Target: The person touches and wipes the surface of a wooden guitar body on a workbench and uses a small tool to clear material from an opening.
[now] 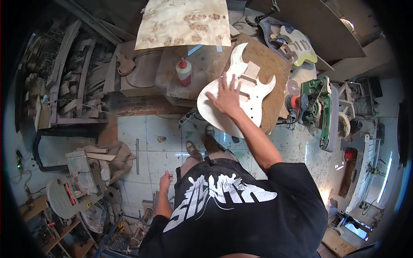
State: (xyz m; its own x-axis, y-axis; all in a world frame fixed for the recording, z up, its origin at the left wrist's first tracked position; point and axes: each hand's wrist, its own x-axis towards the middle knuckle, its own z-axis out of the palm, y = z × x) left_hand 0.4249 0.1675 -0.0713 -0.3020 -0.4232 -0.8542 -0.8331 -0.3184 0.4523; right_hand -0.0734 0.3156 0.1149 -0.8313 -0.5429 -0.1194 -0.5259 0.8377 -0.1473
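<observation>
A pale electric guitar body [254, 112], with two pointed horns and routed cavities, lies on the brown board at the edge of the workbench. Flat on its top rests my right hand [226, 98], fingers spread, near the cavities. My left hand [166, 180] hangs low at my side, away from the bench, with its fingers curled in and nothing visible in them. To the left of the guitar body stands a white glue bottle [183, 74] with a red cap. A sheet of burl veneer [183, 23] sticks out over the bench's far side.
Right of the bench stands a green belt sander [318, 107]. Another guitar body [297, 46] lies at the far right. A rack of wood offcuts [77, 81] fills the left wall. A power strip [188, 116] lies on the tiled floor near my feet.
</observation>
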